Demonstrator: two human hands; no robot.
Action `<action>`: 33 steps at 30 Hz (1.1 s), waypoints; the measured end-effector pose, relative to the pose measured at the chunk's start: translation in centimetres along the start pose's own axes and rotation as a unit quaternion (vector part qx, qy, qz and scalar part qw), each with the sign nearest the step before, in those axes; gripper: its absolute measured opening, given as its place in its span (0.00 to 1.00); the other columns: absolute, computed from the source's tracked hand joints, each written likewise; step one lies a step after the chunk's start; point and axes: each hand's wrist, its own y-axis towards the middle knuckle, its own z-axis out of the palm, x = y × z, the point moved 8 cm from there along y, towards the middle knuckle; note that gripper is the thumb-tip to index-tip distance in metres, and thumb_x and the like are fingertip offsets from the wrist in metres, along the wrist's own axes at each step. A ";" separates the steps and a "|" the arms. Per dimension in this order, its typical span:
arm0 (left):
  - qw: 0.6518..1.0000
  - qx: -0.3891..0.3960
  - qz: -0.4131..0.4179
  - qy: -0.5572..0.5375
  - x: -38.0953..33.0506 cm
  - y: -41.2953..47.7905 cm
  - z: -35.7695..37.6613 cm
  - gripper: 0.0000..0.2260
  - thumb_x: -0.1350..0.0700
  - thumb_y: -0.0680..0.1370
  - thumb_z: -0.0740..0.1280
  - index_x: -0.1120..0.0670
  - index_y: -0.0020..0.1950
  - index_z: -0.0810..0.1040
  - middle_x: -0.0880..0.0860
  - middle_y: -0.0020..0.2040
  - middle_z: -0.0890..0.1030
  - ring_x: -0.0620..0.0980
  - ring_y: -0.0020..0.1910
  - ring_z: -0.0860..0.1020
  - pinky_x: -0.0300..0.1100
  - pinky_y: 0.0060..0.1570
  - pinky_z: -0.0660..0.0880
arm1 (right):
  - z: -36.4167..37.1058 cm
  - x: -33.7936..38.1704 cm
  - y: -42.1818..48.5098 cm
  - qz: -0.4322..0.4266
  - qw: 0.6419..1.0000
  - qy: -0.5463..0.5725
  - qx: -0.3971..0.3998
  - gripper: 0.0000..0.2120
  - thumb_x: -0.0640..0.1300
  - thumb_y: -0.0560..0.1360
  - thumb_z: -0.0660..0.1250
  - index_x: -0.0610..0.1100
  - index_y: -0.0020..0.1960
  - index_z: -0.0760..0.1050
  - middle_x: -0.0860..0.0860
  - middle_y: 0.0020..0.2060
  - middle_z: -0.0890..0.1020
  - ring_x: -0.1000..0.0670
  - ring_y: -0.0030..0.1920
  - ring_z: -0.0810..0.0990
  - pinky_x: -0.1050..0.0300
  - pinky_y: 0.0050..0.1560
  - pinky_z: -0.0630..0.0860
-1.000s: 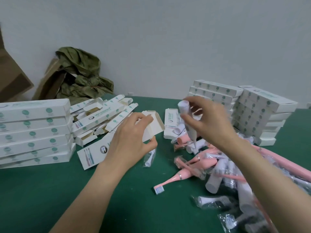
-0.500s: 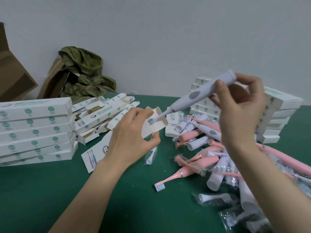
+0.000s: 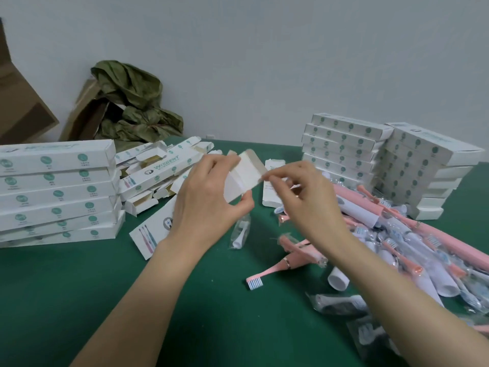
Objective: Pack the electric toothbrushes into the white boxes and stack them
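Over the middle of the green table [image 3: 79, 300], the left hand [image 3: 209, 200] grips the raised open end of a white box [image 3: 238, 184]; the right hand [image 3: 304, 202] pinches its end flap between thumb and forefinger. Pink and white toothbrushes [image 3: 436, 235] lie heaped at the right; stacks of closed boxes [image 3: 344, 144] stand behind them.

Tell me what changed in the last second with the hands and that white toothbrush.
The right hand had raised a white toothbrush toward the open end of the white box; now the brush is out of sight and that hand pinches the end flap. The left hand kept gripping the box. The box stacks and loose toothbrush pile stayed put.
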 end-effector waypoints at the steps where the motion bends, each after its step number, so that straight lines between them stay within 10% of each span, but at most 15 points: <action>1: 1.000 -0.011 -0.013 -0.003 0.4 0.1 -0.3 0.21 0.57 0.67 0.73 0.58 0.59 0.77 0.55 0.52 0.76 0.54 0.51 0.75 0.40 0.48 0.69 | -0.5 -0.7 0.3 0.023 1.000 0.009 -0.016 0.08 0.42 0.77 0.64 0.50 0.43 0.80 0.59 0.41 0.77 0.63 0.37 0.74 0.72 0.38 0.68; 10: 0.998 -0.038 -0.041 -0.018 1.2 0.1 -0.7 0.22 0.53 0.68 0.68 0.58 0.60 0.77 0.56 0.54 0.75 0.53 0.53 0.74 0.41 0.51 0.69 | 8.3 -5.6 -0.2 0.202 0.928 -0.198 0.241 0.21 0.57 0.75 0.64 0.40 0.35 0.68 0.47 0.32 0.74 0.46 0.36 0.74 0.55 0.35 0.68; 15: 0.999 -0.029 -0.006 0.010 0.6 -0.3 0.1 0.23 0.53 0.67 0.68 0.59 0.60 0.77 0.56 0.52 0.77 0.54 0.50 0.76 0.45 0.48 0.73 | 12.3 -5.9 0.2 0.164 0.904 -0.232 0.320 0.15 0.44 0.70 0.70 0.40 0.53 0.71 0.45 0.47 0.79 0.45 0.46 0.78 0.54 0.43 0.75; 21: 1.000 0.003 0.021 0.018 0.5 -0.4 1.0 0.22 0.49 0.69 0.63 0.58 0.60 0.77 0.54 0.51 0.76 0.52 0.48 0.74 0.43 0.45 0.72 | 4.2 -7.5 2.1 0.271 0.958 0.088 0.019 0.04 0.38 0.72 0.67 0.41 0.44 0.72 0.49 0.35 0.77 0.49 0.38 0.79 0.56 0.37 0.75; 26: 0.998 0.035 0.040 0.025 -0.2 -0.8 2.0 0.23 0.56 0.67 0.73 0.59 0.60 0.77 0.56 0.51 0.77 0.57 0.48 0.77 0.48 0.44 0.76 | 0.1 -5.2 2.0 0.241 0.788 0.562 -0.071 0.07 0.30 0.72 0.65 0.40 0.42 0.71 0.50 0.32 0.78 0.54 0.32 0.78 0.63 0.34 0.76; 29: 0.998 0.033 0.042 0.020 -0.4 -0.7 1.8 0.22 0.57 0.66 0.74 0.59 0.59 0.77 0.56 0.51 0.77 0.56 0.47 0.76 0.45 0.42 0.74 | 1.6 -2.4 1.0 0.207 0.807 0.553 -0.002 0.06 0.30 0.72 0.66 0.40 0.40 0.76 0.50 0.32 0.78 0.53 0.33 0.78 0.64 0.39 0.78; 33: 0.998 0.040 0.044 0.022 -0.8 -0.9 2.0 0.24 0.57 0.65 0.74 0.59 0.60 0.76 0.56 0.52 0.77 0.56 0.48 0.77 0.43 0.44 0.72 | 0.2 -3.5 -0.1 0.184 0.921 0.319 -0.125 0.04 0.36 0.73 0.69 0.42 0.46 0.78 0.53 0.33 0.80 0.48 0.38 0.83 0.48 0.43 0.79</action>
